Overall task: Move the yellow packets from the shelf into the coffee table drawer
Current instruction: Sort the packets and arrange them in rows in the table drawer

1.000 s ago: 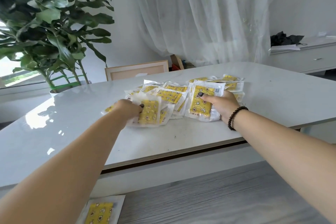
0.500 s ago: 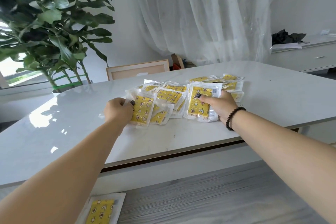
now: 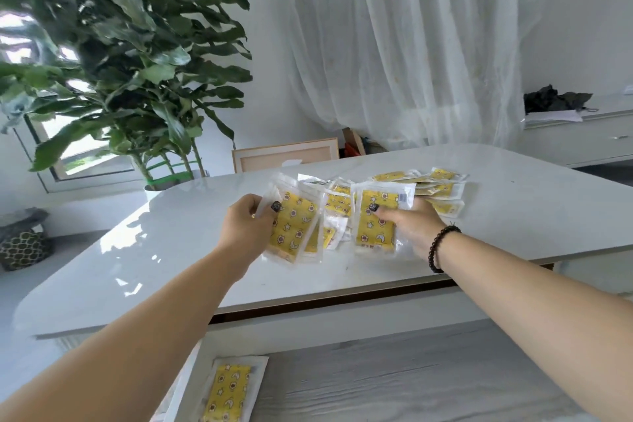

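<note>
Both hands have lifted yellow packets off the counter [image 3: 513, 202]: left hand [image 3: 245, 228] fingers clamped on one packet [image 3: 293, 228], right hand [image 3: 412, 224] fingers clamped on another [image 3: 376, 221].

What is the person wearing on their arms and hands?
Both forearms are bare, with no sleeves in view. The right wrist carries a bracelet of dark round beads. The nails on the left hand and right hand are painted dark. No rings or watch show.
</note>
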